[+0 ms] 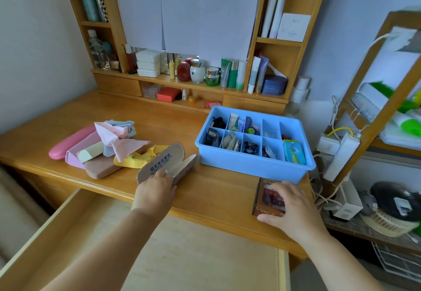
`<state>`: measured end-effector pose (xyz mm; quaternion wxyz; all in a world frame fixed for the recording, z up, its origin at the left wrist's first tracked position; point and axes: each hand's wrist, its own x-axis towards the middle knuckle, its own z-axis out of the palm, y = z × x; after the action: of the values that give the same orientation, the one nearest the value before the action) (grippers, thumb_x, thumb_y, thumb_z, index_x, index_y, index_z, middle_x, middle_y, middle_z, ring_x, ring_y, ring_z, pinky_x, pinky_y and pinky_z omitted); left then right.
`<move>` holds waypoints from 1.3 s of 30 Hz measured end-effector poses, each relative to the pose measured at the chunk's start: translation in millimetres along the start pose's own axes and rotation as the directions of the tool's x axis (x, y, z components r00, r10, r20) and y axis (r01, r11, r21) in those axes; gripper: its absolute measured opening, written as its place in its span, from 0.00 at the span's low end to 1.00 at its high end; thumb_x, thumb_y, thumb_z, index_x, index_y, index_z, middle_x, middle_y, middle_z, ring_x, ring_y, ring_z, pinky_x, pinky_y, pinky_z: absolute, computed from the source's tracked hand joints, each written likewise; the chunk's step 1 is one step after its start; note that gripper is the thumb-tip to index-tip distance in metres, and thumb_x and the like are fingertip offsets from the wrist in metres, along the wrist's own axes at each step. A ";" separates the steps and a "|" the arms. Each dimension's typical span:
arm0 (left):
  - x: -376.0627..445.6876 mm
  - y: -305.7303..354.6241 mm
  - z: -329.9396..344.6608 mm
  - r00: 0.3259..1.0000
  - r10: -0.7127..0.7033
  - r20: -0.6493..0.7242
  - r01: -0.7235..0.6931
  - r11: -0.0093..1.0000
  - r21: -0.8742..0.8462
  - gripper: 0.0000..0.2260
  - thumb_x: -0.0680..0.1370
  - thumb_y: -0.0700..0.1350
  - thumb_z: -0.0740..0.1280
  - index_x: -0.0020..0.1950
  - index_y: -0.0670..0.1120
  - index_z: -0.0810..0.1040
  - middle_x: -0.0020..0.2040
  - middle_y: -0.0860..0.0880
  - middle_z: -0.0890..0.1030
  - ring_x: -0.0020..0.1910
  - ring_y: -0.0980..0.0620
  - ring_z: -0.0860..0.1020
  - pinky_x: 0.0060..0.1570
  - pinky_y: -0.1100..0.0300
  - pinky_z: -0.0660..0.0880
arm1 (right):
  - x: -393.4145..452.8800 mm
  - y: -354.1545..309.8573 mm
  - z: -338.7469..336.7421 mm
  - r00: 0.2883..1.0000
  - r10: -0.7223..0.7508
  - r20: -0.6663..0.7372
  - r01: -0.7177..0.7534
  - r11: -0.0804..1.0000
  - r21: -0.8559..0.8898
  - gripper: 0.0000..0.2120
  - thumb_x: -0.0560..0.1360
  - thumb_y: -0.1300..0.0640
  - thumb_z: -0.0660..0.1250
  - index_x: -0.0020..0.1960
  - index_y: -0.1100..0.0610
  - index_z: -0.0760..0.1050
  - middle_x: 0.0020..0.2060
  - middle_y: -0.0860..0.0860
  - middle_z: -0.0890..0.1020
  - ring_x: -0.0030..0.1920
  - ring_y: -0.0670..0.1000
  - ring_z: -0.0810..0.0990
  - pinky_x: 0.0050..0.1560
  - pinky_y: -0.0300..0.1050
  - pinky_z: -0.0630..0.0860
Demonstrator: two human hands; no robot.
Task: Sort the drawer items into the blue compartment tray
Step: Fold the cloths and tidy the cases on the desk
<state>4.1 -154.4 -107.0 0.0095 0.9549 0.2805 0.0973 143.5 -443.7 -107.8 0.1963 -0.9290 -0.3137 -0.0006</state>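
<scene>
The blue compartment tray (252, 165) stands on the wooden desk at the right, its cells holding tubes, packets, clips and a wipes pack. My left hand (157, 186) holds the near end of an open brown glasses case (169, 162) lying left of the tray. My right hand (293, 202) grips a small dark brown box (266, 196) on the desk just in front of the tray. The drawer (159, 252) below the desk edge is pulled out, and its visible floor is bare.
A heap of cloths (118, 136), a pink case (70, 142), a lilac case, a tan case and a yellow cloth lie on the desk's left. Cosmetics line the back shelf (198, 74). A power strip (341, 154), cables and a rack stand at the right.
</scene>
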 end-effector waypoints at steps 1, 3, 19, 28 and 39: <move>-0.3 -1.2 0.3 1.000 0.007 -0.001 -0.007 1.000 0.003 0.12 0.80 0.51 0.58 0.59 0.48 0.76 0.55 0.51 0.75 0.48 0.52 0.77 0.37 0.62 0.72 | -1.0 7.2 -3.6 1.000 0.000 0.005 0.000 1.000 0.009 0.35 0.60 0.34 0.74 0.62 0.41 0.67 0.56 0.40 0.67 0.61 0.45 0.66 0.52 0.42 0.69; -0.6 -2.8 0.5 1.000 0.014 -0.010 -0.014 1.000 0.011 0.12 0.80 0.52 0.59 0.59 0.49 0.76 0.55 0.52 0.75 0.48 0.52 0.77 0.36 0.63 0.71 | -2.3 19.3 -10.9 1.000 0.007 0.027 -0.008 1.000 0.021 0.35 0.60 0.36 0.75 0.63 0.41 0.67 0.58 0.39 0.67 0.63 0.45 0.67 0.54 0.43 0.71; 6.9 -42.1 -36.6 0.922 -0.150 -0.357 -0.031 0.890 -0.454 0.10 0.78 0.50 0.64 0.56 0.48 0.77 0.52 0.51 0.78 0.49 0.53 0.77 0.42 0.70 0.71 | 31.0 -91.7 50.2 0.977 -0.212 0.032 0.206 0.971 0.121 0.16 0.77 0.44 0.60 0.65 0.42 0.71 0.66 0.37 0.69 0.66 0.39 0.67 0.60 0.32 0.64; 49.5 -93.8 -23.9 0.880 -0.474 0.015 0.391 0.707 -0.589 0.17 0.77 0.46 0.67 0.66 0.49 0.74 0.63 0.48 0.75 0.54 0.53 0.73 0.48 0.70 0.61 | 41.5 -84.6 79.0 0.966 -0.232 0.113 0.205 0.956 0.209 0.16 0.77 0.44 0.62 0.64 0.38 0.70 0.67 0.29 0.60 0.68 0.37 0.61 0.66 0.37 0.63; 64.2 -112.5 -45.5 0.881 -0.473 0.033 0.419 0.745 -0.519 0.17 0.76 0.40 0.62 0.63 0.53 0.76 0.55 0.45 0.75 0.44 0.48 0.75 0.34 0.60 0.71 | 40.2 -87.7 77.9 0.965 -0.231 0.128 0.206 0.961 0.184 0.17 0.77 0.43 0.61 0.65 0.38 0.69 0.67 0.30 0.60 0.71 0.39 0.58 0.68 0.38 0.61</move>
<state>-11.8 -26.7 -58.9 0.2715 0.8161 0.4645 0.2109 115.1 -328.2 -142.7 0.2494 -0.8660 -0.4271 0.0734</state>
